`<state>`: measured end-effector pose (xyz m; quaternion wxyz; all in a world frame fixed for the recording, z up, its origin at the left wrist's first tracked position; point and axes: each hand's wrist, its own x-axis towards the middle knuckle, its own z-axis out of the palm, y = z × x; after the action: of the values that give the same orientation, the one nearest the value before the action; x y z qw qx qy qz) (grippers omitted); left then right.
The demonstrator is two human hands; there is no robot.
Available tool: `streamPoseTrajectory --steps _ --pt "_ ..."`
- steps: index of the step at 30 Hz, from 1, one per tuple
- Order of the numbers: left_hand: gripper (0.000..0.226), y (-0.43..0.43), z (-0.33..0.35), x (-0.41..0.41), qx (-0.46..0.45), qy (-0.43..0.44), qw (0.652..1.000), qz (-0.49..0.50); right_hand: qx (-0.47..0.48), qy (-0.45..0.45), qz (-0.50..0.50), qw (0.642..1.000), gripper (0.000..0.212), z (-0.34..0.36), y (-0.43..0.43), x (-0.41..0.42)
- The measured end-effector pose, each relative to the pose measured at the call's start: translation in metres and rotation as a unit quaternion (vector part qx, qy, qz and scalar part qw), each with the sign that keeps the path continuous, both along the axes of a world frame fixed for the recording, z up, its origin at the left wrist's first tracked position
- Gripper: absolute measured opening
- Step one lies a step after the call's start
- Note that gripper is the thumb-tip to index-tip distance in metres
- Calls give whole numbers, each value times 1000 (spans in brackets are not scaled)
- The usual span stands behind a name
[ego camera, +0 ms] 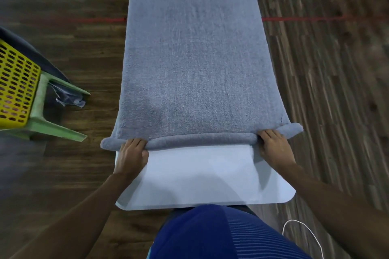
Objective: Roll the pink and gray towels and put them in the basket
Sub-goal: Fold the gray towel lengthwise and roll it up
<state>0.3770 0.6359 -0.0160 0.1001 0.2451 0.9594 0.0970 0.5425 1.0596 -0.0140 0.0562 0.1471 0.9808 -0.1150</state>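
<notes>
Fuzzy gray towel (193,59) flat on smooth white table (200,176); left hand (131,156), right hand (274,147) grip rolled near edge.

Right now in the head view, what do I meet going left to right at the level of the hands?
Going across: yellow basket → green stool legs → left hand → right hand. The roll of the gray towel, gripped by both hands, spans past them, so it is left out.
</notes>
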Motion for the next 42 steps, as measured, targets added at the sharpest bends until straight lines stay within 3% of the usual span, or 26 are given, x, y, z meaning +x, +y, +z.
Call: streamPoseTrajectory --steps 2,4,6,11,13,18,22,26,29,32,35,37,40,42 --pt "36 -1 2 -5 -14 -29 999 -6 18 -21 6 1000 24 4 4 -2" --pt "40 -1 1 -10 -15 -48 999 15 9 -50 -12 999 33 2 8 -7" --pt "37 2 0 -14 -6 -30 999 40 8 -55 -41 998 30 -1 7 -13" --pt "21 8 -3 -15 7 40 999 37 56 30 -46 997 29 -2 1 -18" --pt "24 9 -5 -12 32 35 998 29 47 59 -38 996 24 -6 -2 -17" --pt "47 8 -6 -1 9 7 1000 9 23 34 -31 999 41 -16 -17 -1" --pt "26 11 1 -9 9 2 1000 27 40 37 -39 998 35 -9 -15 -4" --pt "21 10 9 -14 -24 -37 999 2 48 -60 -17 997 26 7 -5 -21" --pt "25 6 7 -20 -9 -62 998 23 27 -114 -54 992 27 6 2 -27" --pt "13 5 4 -20 41 23 998 40 67 -29 -49 996 25 0 5 -27" --pt "25 7 0 -16 56 61 997 7 26 39 -22 999 23 -2 4 -22" --pt "31 6 -3 -12 49 57 997 -3 10 49 -20 999 17 -2 -1 -17" --pt "42 7 0 -6 19 22 1000 -8 1 6 -18 1000 25 -6 -6 -11" --pt "39 6 3 -6 14 0 1000 -8 7 -7 -20 1000 22 -4 -7 -11"
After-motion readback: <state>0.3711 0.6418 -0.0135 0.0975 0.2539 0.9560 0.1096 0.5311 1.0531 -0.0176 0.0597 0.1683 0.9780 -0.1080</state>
